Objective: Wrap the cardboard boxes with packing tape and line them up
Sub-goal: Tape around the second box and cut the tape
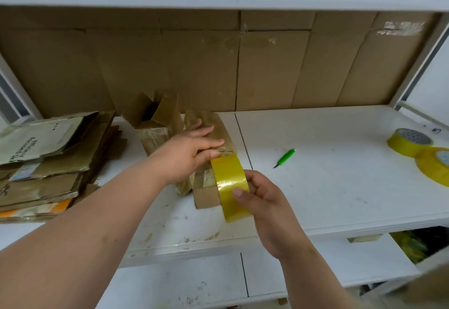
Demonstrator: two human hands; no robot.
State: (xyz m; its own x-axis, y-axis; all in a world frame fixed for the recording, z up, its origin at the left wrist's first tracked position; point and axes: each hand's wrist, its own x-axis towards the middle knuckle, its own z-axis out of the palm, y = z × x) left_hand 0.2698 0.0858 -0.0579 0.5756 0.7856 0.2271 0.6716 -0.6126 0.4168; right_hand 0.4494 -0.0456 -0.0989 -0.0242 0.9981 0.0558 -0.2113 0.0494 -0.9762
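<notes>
A small cardboard box [206, 194], shiny with tape, lies on the white shelf [315, 187] in the middle. My left hand [192, 148] presses flat on its top, thumb against the tape's edge. My right hand [262, 199] grips a yellow tape roll [230, 184] held against the box's right side. Behind stands another cardboard box [153, 119] with its flaps open.
A stack of flattened cardboard [48, 160] lies at the left. A green-handled cutter [285, 157] rests on the shelf to the right of the box. Two more yellow tape rolls [410, 142] sit at the far right edge. Brown cardboard sheets [218, 65] line the back wall.
</notes>
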